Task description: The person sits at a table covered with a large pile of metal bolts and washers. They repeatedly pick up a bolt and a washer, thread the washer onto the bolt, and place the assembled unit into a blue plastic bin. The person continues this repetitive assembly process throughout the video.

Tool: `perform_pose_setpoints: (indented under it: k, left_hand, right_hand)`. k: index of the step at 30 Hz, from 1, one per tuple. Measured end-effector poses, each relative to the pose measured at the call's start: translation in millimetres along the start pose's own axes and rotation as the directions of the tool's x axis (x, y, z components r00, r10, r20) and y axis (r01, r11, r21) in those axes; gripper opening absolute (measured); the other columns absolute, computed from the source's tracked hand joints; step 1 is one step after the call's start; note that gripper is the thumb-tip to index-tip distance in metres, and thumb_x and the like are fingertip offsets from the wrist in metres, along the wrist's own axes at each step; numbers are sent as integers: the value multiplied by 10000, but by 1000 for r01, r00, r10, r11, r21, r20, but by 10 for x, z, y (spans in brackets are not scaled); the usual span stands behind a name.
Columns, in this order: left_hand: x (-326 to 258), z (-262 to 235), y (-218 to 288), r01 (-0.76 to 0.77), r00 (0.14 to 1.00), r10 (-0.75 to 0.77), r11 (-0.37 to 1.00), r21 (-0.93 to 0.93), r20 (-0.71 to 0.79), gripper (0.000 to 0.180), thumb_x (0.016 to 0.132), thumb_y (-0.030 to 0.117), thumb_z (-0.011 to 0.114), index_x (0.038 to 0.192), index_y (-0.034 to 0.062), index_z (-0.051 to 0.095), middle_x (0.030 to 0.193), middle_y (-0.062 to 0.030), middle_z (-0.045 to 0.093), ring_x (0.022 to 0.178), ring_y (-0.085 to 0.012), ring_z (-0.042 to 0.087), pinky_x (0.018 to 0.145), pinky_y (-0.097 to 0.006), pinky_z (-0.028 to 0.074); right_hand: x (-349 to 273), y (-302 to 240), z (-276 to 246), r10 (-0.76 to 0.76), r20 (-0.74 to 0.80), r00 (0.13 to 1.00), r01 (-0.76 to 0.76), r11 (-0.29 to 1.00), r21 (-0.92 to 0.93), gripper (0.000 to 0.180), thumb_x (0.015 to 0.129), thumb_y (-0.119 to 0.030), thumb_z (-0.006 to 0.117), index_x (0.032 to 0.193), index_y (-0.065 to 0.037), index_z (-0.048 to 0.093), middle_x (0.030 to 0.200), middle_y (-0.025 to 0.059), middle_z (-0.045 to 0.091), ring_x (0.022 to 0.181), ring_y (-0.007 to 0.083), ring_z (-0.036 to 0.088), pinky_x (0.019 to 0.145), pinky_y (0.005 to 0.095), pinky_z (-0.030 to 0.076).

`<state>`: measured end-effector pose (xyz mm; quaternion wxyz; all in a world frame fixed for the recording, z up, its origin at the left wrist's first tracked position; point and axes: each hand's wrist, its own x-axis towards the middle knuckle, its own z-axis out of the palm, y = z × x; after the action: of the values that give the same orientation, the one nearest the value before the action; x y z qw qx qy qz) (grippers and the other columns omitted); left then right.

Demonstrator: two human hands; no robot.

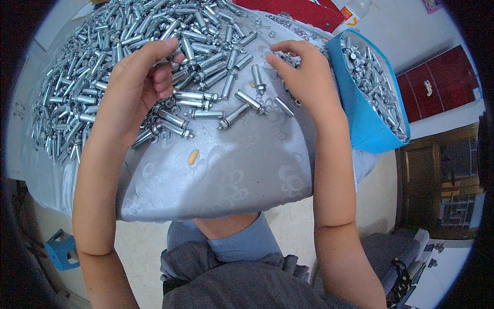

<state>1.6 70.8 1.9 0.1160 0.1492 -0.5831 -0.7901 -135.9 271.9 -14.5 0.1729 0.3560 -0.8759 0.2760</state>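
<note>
My left hand (135,77) is over the near part of a large heap of silver expansion bolts (208,64) with sleeves, nuts and washers. Its fingers curl toward the palm and the thumb lies above them; anything inside is hidden. To the right, my right hand (309,72) hovers by a smaller pile of nuts and washers (288,57). Thumb and forefinger stand apart there, while the other fingers are mostly out of sight. Between the hands lie several loose bolts (251,101) and a bare metal sleeve or pin (284,106).
A blue open-topped container (368,126) full of bolts (373,77) stands beside my right forearm. One yellowish oblong piece (193,157) rests on the silver-grey tablecloth (226,180). At the back are a red box (303,13) and a clear bottle (355,11). A blue stool (63,250) stands lower left.
</note>
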Motion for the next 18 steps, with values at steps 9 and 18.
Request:
perform_pose_setpoints:
  k: [9, 18]
  left_hand:
    - [38, -18, -43, -1, 1000, 1, 999, 53, 14, 282, 787, 290, 562, 801, 10, 586, 547, 61, 338, 506, -39, 321, 487, -192, 286]
    - [23, 34, -106, 6, 999, -12, 987, 160, 36, 260, 771, 277, 581, 748, 19, 609, 506, 59, 358, 468, -44, 312, 463, -192, 263]
  right_hand:
    - [112, 325, 177, 188, 46, 981, -187, 982, -29, 261, 775, -227, 555, 953, -46, 619, 1014, 202, 552, 970, 321, 514, 847, 357, 387]
    - [111, 274, 255, 83, -53, 995, -92, 975, -202, 210, 739, -223, 546, 846, -91, 671, 964, 162, 582, 903, 329, 522, 813, 402, 410]
